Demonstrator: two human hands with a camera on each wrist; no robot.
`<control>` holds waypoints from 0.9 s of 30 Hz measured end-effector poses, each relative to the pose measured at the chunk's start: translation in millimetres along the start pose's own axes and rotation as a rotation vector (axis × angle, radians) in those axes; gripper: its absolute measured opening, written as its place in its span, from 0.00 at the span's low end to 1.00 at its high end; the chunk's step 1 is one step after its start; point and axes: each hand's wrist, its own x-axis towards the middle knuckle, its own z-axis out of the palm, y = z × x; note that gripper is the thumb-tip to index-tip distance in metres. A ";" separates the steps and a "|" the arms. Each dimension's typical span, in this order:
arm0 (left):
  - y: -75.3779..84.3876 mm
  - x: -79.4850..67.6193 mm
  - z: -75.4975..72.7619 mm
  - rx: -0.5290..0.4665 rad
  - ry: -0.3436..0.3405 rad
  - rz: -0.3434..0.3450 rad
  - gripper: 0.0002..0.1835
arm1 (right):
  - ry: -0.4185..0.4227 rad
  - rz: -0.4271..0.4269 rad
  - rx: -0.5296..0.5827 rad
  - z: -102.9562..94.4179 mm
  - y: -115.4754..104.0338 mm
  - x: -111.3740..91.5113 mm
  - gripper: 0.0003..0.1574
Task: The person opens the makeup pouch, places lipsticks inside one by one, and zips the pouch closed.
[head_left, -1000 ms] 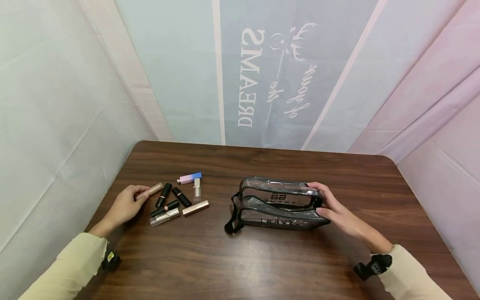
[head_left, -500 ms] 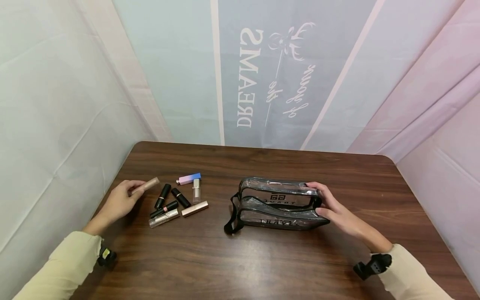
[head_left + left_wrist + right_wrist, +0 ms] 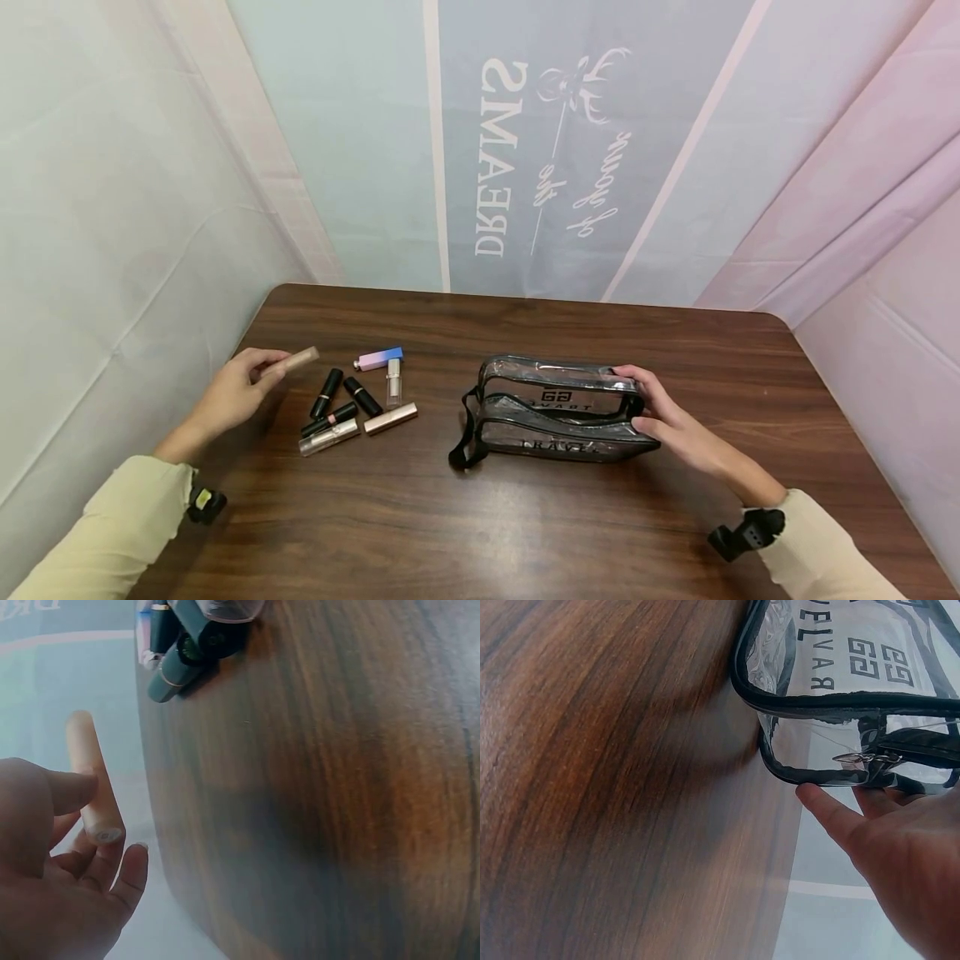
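In the head view my left hand (image 3: 228, 390) pinches a beige lipstick tube (image 3: 303, 358) between thumb and fingers, raised at the left of the table. The left wrist view shows the tube's (image 3: 82, 739) round end label over my fingers. Beside that hand lie several more lipsticks: black ones (image 3: 326, 393), a gold one (image 3: 391, 418), clear-capped ones (image 3: 330, 437) and a pink-and-blue tube (image 3: 379, 358). My right hand (image 3: 690, 433) grips the right end of a clear toiletry bag (image 3: 558, 447) with black trim, its top unzipped. Thumb and fingertips sit at the bag's edges.
The brown wooden table (image 3: 420, 525) has rounded far corners. A black strap (image 3: 467, 454) hangs from the bag's left end onto the tabletop. Behind the table hangs a printed cloth backdrop (image 3: 375, 167), with pale fabric (image 3: 135, 208) along the left side.
My left hand has lifted the beige lipstick tube and drawn it slightly left and up, away from the other lipsticks. The right hand and the bag have stayed in place.
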 end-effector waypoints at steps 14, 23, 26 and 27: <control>28.7 4.0 -5.1 -0.043 -0.086 0.016 0.14 | 0.005 0.041 -0.025 -0.7 -0.8 -0.3 0.39; 40.4 7.7 -3.4 -0.039 -0.067 0.088 0.13 | 0.006 0.020 -0.017 -0.5 -0.5 0.2 0.40; 47.4 8.7 -3.8 -0.057 -0.073 0.097 0.13 | 0.001 0.004 -0.006 -0.5 -0.4 0.6 0.40; 50.1 9.0 -4.1 -0.065 -0.079 0.098 0.14 | -0.001 -0.001 -0.003 -0.5 -0.3 0.7 0.40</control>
